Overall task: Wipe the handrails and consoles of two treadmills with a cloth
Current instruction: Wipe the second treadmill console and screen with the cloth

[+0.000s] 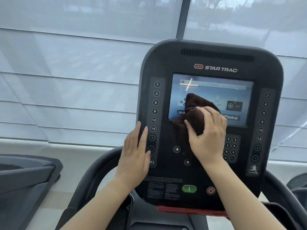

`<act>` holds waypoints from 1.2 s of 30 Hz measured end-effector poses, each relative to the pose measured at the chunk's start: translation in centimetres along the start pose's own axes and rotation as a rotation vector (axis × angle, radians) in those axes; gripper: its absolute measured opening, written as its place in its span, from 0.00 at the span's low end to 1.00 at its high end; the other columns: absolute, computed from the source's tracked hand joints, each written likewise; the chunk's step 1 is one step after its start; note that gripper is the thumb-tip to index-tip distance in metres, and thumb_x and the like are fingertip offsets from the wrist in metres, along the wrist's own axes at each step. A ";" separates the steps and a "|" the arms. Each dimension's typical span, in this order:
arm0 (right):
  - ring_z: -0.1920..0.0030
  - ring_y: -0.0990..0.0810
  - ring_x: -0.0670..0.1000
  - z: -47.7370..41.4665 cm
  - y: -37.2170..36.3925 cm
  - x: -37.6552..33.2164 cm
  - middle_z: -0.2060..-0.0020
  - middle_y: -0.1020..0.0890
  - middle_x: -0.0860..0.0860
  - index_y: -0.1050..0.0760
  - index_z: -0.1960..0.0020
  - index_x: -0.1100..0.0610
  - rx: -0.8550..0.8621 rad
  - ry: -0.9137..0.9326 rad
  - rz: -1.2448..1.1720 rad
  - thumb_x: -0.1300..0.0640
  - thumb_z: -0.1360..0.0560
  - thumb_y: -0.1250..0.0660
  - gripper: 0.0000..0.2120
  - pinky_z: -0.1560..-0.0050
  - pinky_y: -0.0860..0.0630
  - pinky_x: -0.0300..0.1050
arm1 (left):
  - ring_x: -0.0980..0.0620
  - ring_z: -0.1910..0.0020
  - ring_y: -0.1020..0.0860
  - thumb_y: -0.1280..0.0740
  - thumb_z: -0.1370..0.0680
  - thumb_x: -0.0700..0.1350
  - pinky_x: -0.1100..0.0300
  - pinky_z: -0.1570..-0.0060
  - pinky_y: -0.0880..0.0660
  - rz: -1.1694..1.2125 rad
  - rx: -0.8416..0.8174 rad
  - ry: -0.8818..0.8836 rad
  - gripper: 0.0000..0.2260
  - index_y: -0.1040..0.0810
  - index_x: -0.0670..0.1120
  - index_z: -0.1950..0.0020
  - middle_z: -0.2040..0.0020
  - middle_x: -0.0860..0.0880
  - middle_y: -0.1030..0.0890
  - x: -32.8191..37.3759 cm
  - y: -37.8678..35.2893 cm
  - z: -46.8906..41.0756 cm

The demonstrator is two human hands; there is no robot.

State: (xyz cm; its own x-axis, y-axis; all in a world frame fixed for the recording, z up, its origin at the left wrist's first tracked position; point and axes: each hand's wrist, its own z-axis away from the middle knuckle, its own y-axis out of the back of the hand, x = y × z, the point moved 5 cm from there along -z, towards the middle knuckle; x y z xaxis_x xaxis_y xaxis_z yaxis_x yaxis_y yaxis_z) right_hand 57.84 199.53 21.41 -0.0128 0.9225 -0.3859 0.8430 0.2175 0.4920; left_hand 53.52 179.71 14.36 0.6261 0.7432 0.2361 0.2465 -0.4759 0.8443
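A black treadmill console [211, 63] fills the middle of the head view, with a lit screen [216, 90] and columns of number buttons on both sides. My right hand [207, 136] grips a bunched dark brown cloth [194, 110] and presses it against the lower left part of the screen. The cloth's loose end hangs down over the console face. My left hand [134, 153] lies flat with straight fingers on the console's left edge, beside the left button column. A curved dark handrail [93, 176] runs below the console on the left, and another handrail [280, 185] on the right.
A second treadmill's dark frame [28, 176] stands at the lower left. Pale window blinds [74, 72] cover the glass behind the console. A green start button [189, 188] and a red stop button [210, 190] sit low on the console, above a red strip [182, 209].
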 end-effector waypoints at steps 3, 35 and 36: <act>0.40 0.28 0.59 2.2 -0.2 -0.3 0.40 0.24 0.54 0.25 0.37 0.58 -0.029 0.011 0.006 0.51 0.27 0.31 0.20 0.37 0.33 0.51 | 0.41 0.30 0.42 0.45 0.24 0.47 0.51 0.31 0.46 0.014 -0.008 0.014 0.29 0.48 0.42 0.26 0.25 0.40 0.49 0.1 -0.2 0.5; 0.40 0.29 0.57 5.1 4.3 6.3 0.40 0.25 0.53 0.25 0.39 0.57 -0.043 -0.084 0.047 0.49 0.27 0.34 0.20 0.38 0.37 0.44 | 0.45 0.29 0.40 0.41 0.25 0.49 0.49 0.32 0.40 -0.053 -0.061 -0.150 0.29 0.42 0.42 0.26 0.27 0.44 0.41 7.3 -0.9 -0.9; 0.40 0.29 0.57 5.9 4.4 6.7 0.40 0.25 0.53 0.25 0.39 0.57 -0.054 -0.085 0.053 0.49 0.27 0.34 0.20 0.38 0.37 0.44 | 0.45 0.29 0.41 0.41 0.25 0.49 0.49 0.32 0.39 -0.059 -0.083 -0.165 0.29 0.42 0.43 0.26 0.27 0.44 0.41 8.3 -1.6 -0.9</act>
State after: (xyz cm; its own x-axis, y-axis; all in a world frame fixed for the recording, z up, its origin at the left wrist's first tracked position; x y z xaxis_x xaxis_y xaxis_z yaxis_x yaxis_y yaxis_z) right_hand 64.65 204.74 16.39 0.0786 0.9031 -0.4222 0.8112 0.1882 0.5537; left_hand 57.63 187.08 15.44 0.7272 0.6777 0.1089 0.2286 -0.3887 0.8925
